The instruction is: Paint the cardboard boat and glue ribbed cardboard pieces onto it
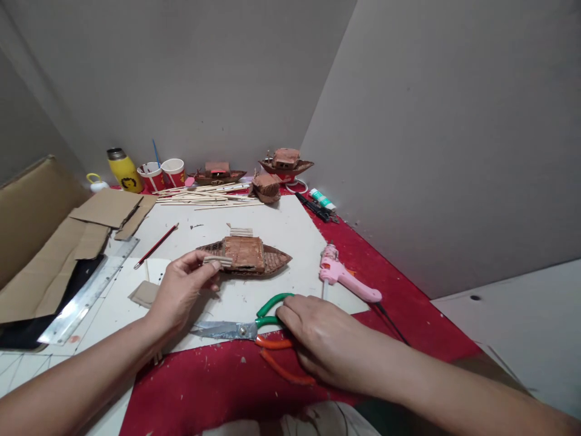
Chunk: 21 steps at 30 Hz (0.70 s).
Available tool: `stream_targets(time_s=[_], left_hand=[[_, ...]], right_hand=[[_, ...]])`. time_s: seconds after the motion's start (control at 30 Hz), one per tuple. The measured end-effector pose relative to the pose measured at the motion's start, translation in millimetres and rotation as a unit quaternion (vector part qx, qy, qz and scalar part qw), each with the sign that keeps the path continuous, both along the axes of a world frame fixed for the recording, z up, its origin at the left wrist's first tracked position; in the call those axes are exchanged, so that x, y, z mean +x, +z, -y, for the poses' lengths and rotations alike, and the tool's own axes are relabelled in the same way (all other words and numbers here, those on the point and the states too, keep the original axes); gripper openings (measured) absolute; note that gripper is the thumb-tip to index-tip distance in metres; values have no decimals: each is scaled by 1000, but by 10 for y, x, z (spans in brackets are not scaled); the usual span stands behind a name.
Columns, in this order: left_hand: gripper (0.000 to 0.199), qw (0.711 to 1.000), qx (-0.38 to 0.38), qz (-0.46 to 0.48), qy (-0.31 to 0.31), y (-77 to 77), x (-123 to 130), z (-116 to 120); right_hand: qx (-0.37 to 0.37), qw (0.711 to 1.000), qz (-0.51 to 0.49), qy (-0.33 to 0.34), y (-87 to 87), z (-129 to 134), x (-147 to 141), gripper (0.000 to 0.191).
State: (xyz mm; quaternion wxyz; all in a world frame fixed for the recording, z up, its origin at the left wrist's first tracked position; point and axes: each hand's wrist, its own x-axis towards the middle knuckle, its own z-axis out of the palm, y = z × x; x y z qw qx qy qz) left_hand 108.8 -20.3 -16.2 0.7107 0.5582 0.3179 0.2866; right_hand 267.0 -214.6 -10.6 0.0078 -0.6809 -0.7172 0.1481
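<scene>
My left hand (184, 287) pinches a small ribbed cardboard strip (218, 261) between thumb and fingers, at the left part of a brown model boat (244, 253). The boat lies on a white board and has a flat-roofed cabin. Just behind it is another small ribbed piece (241, 232). My right hand (318, 336) has its fingers on the green handle of the scissors (242, 330), near the table's front. Their blades point left, and the orange-red handle loops show below the green ones.
A pink glue gun (347, 278) with a cord lies at the right. Wooden sticks (204, 197), model boats (218, 172), paper cups (173, 174) and a yellow bottle (122, 171) stand behind. Left are cardboard (40, 266), a metal ruler (88, 290) and a pencil (157, 246).
</scene>
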Motion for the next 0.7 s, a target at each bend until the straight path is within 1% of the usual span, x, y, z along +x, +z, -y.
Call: stream_targets(time_s=[0.1,0.2,0.3,0.4,0.5,0.57,0.63,0.7], left_hand=[[20,1000,-16,9,6,48,-19,-30],[26,1000,-23,4,8,107,-29,-63],[27,999,-13,-24,-34,155,-36,-112],[29,994,13,-67,-88,176,-107,-207],[31,976,76,-145,-145,172,-302,-356],[30,952,142,-210,-171,175,-474,-465],[27,923,217,-266,-173,197,-628,-563],[24,894,279,-309,-163,235,-727,-641]], right_hand=[[0,1000,-7,-6,-7,18,25,30],[-10,999,-9,-32,-10,46,64,27],[-10,998,-11,-55,-36,110,108,22],[11,999,-13,-46,-93,218,163,27],[33,999,-14,-40,-161,313,220,34],[51,998,-27,-36,-197,338,248,38],[72,996,-41,-33,-222,332,266,42],[97,993,-46,-42,-245,305,276,38]])
